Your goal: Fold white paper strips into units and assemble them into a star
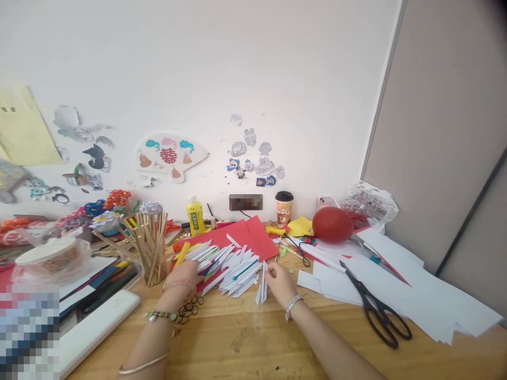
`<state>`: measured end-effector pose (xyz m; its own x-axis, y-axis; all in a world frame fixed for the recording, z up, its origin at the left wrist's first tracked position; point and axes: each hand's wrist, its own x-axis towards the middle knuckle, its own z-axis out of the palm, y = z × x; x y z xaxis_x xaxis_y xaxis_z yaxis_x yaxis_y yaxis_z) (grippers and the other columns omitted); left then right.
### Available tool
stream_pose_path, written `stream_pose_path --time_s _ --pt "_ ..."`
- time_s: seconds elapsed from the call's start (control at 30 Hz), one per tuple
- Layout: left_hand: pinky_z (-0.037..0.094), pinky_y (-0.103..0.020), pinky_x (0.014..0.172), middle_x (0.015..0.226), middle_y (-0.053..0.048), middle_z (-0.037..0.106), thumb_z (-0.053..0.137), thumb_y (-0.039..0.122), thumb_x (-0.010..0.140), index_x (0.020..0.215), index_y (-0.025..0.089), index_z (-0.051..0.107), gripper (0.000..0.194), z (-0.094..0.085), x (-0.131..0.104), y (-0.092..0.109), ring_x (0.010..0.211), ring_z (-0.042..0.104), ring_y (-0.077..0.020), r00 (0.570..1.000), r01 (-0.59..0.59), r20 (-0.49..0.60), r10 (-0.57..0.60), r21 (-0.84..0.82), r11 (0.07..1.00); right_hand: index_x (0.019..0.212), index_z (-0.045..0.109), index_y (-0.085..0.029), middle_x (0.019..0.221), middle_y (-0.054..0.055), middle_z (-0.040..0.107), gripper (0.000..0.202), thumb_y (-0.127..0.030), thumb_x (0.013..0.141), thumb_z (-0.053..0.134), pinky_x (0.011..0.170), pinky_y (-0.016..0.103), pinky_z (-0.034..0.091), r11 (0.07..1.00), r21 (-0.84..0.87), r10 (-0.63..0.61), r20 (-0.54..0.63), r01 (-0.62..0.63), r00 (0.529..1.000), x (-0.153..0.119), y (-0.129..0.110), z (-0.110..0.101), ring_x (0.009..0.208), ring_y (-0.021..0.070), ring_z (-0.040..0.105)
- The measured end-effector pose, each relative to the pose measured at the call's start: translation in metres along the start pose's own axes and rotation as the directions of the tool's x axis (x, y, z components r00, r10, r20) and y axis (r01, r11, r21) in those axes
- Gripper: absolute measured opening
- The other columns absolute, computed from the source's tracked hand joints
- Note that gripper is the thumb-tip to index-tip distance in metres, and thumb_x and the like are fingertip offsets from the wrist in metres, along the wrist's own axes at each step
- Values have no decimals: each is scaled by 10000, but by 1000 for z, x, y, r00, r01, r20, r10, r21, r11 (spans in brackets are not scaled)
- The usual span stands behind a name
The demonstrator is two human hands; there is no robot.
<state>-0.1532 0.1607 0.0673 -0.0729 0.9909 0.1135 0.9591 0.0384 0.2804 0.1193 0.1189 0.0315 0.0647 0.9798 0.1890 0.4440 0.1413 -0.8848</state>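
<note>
A heap of folded white paper pieces [241,272], with a few blue and green ones, lies in the middle of the wooden table. At its right edge my right hand [280,281] is closed in a pinch on a narrow folded white paper piece [261,290], which stands nearly upright. My left hand [185,275] touches the left side of the heap, back of the hand up. Its fingertips are hidden, so its grip does not show. Beside the left wrist lies a small pair of scissors with dark ring handles [190,310].
Red paper sheets [233,237] lie behind the heap. Large black scissors [376,306] rest on white paper sheets [428,295] at the right, near a red balloon [332,225]. A jar of wooden sticks [152,253], a yellow bottle [195,216] and a lidded cup [284,208] stand around.
</note>
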Motion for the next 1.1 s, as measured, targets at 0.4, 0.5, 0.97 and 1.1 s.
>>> stream_pose_path --time_s 0.4,0.5,0.97,1.1 --pt "437 -332 760 1057 -155 584 403 303 806 1025 160 531 291 -21 -14 29 955 575 -259 999 16 -49 -8 163 987 545 388 -206 474 -45 541 145 -162 656 470 483 205 328 999 32 43 -94 -40 995 -3 -13 -5 489 123 502" --pt "452 -337 706 896 -148 643 521 421 718 837 155 593 300 -11 -11 34 842 609 -279 999 -2 53 -4 111 994 570 410 -206 486 -46 511 137 -217 686 482 491 214 322 999 13 40 -137 -39 990 -2 -11 -4 504 129 492" --pt "353 -255 448 427 86 316 366 574 701 833 181 490 432 -10 -18 54 397 396 -122 988 -29 114 102 -520 854 954 581 -152 802 60 632 292 -331 726 544 654 276 454 930 354 -77 -70 97 995 0 -9 -2 726 179 589" --pt "292 -224 390 402 126 229 400 752 557 807 187 446 619 5 -31 84 335 250 -65 948 -55 188 257 -699 713 1065 512 -175 786 36 610 352 -308 741 543 648 263 458 901 398 -145 -103 174 984 -7 -22 -6 714 167 582"
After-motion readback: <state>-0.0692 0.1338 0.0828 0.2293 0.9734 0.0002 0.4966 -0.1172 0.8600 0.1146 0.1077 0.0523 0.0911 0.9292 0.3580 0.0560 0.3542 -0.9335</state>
